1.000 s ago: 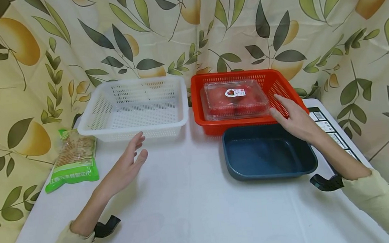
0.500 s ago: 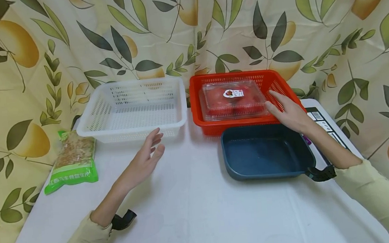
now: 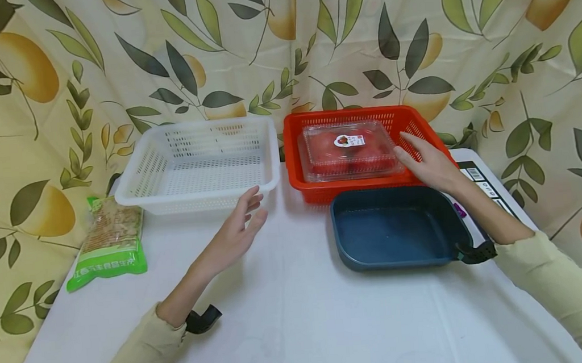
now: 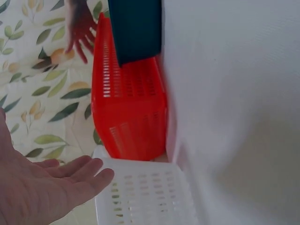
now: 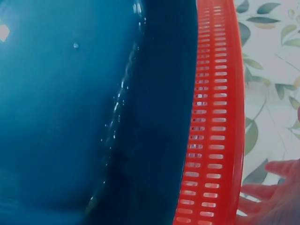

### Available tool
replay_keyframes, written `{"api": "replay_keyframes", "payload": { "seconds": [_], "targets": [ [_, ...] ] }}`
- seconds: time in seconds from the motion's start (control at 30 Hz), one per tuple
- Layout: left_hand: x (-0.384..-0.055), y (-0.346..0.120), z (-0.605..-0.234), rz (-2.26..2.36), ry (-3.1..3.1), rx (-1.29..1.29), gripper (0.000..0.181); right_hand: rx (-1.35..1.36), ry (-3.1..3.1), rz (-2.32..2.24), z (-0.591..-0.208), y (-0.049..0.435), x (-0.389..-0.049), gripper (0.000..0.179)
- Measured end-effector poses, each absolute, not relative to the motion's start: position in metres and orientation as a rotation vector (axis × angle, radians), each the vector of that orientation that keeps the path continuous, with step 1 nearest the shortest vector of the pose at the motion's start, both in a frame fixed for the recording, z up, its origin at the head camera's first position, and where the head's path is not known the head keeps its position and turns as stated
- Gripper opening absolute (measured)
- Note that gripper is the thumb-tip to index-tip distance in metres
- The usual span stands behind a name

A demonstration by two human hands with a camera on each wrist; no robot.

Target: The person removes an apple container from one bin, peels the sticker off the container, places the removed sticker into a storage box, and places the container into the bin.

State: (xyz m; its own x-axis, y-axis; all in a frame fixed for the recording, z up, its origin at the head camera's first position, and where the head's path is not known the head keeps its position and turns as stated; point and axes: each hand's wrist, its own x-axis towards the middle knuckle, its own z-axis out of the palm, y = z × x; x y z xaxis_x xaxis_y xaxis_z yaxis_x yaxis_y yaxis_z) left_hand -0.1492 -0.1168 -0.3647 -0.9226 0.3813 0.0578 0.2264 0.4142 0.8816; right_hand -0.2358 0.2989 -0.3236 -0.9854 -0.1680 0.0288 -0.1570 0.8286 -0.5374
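your right hand (image 3: 430, 165) is released, fingers extended above the right side of the red basket (image 3: 293, 164); it grasps nothing. your left hand (image 3: 236, 234) is likewise unclenched and without a load, its fingers slightly bent near the front right corner of the white basket (image 3: 208, 171). contact with either basket cannot be confirmed.

the clear box (image 3: 350, 151), labelled on its lid and holding red contents, sits inside the red basket, just beside your right thumb. whether thumb and box touch cannot be told.

the blue tub (image 3: 397, 224) stands directly in front of the red basket, beneath your right forearm. your right wrist mount (image 3: 476, 253) overlaps its near right corner in the head view. a low withdrawal could, in my judgement, snag that rim and drag the tub.

further hazards, as judged: the box's plastic looks thin, so a hard squeeze could buckle it or spring the lid; lifting from one end could tip the contents.

farther left, the green bag (image 3: 111, 241) lies beside the white basket, well apart from your left hand.
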Motion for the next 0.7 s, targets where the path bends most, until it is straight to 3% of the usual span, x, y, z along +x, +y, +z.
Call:
{"api": "replay_keyframes", "payload": {
  "seconds": [0.7],
  "targets": [
    [-0.172,-0.064,-0.366,1.637,2.484,0.538,0.077,-0.288,2.951,-0.882,-0.324,0.293,-0.263,0.078]
  ]
}}
